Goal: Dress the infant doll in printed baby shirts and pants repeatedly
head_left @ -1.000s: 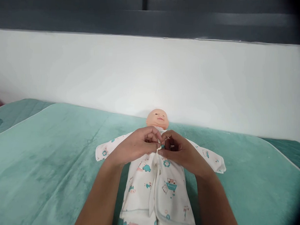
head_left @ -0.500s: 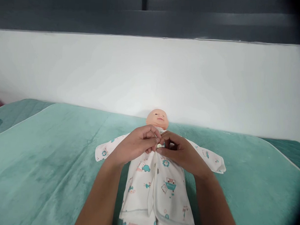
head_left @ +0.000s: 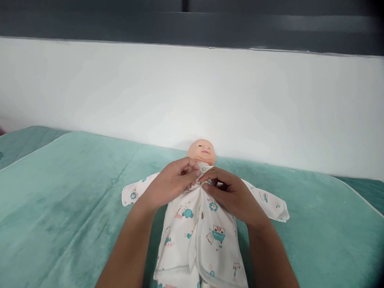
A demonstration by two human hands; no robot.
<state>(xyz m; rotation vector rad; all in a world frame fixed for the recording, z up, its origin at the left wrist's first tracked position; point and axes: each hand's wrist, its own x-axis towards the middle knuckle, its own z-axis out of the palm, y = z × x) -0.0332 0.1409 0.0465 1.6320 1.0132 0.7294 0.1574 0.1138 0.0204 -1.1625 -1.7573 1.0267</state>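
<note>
The printed jacket (head_left: pixel 219 256), worn by the doll (head_left: pixel 202 150), shows more neckline than before, the right hand (head_left: pixel 231 193) pinching its front edge, the left hand (head_left: pixel 173 183) with fingertips drawn together, hold indeterminable, above a green blanket (head_left: pixel 83 199) beside a white wall (head_left: pixel 194 89).

White wall (head_left: pixel 193 93) beneath a dark panel (head_left: pixel 120 26), perhaps a headboard; green cover (head_left: pixel 66 207) below.

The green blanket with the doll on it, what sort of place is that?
Probably a bedroom, but I can't be sure. A soft green blanket is spread out beside a plain white wall, and a doll in a printed baby outfit lies on it.
</note>
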